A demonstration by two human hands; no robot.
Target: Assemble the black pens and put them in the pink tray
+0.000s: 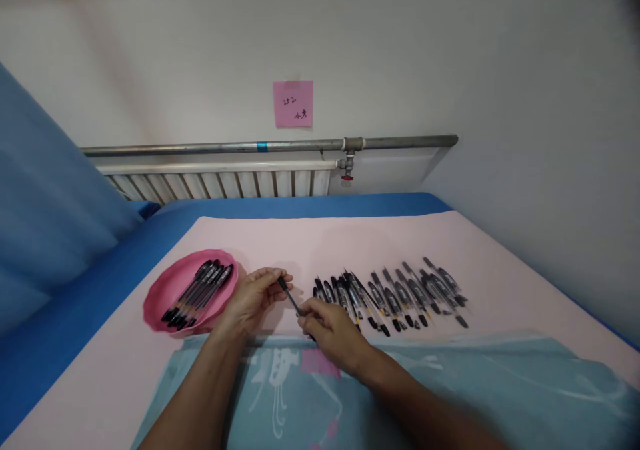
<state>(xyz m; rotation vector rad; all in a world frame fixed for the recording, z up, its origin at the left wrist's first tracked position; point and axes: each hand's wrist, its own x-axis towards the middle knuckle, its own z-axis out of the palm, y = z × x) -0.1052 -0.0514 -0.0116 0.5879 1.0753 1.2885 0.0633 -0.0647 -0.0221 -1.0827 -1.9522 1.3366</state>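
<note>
Between my two hands is a slim dark pen (291,297), tilted from upper left to lower right. My left hand (257,295) pinches its upper end between thumb and fingers. The lower end sits in the closed fingers of my right hand (331,330). Just left of my left hand, a pink scalloped tray (157,293) holds several black-capped pens (200,293) lying side by side. To the right of my right hand, many loose pen parts (395,297), dark caps and clear barrels among them, lie spread in a row.
A pink sheet (320,237) covers the table, with a blue edge (300,207) showing behind. Light-blue patterned cloth (425,377) lies along the front, under my forearms. At the wall are a radiator (240,183), a metal pipe (210,149) and a pink note (293,105). Blue fabric (50,203) hangs at left.
</note>
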